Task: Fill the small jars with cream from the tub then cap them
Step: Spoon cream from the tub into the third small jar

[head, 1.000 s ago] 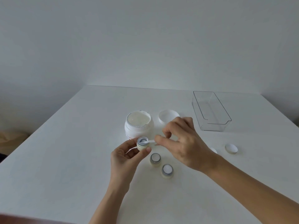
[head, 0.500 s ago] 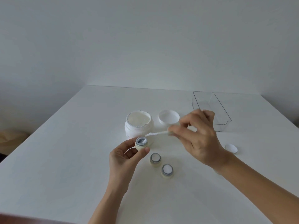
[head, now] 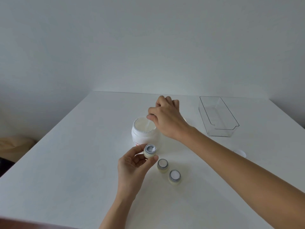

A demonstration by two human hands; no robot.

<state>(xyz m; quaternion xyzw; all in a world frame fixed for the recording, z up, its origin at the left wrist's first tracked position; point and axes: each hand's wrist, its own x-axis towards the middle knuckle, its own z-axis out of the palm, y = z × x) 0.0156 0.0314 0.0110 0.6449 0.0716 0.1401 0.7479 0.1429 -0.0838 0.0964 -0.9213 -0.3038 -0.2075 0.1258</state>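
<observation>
Right hand (head: 166, 118) now up over the tub (head: 145, 131), away from the held jar (head: 149, 151), spatula (head: 148, 124) dipping into the cream.

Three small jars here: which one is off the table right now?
The small jar pinched in the left hand, just in front of the tub. The other two jars stand on the table, untouched.

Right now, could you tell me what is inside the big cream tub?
The tub holds pale cream nearly to its rim. The right hand dips a thin white spatula into it; the hand covers the spatula's handle and the tub's far edge.
</observation>
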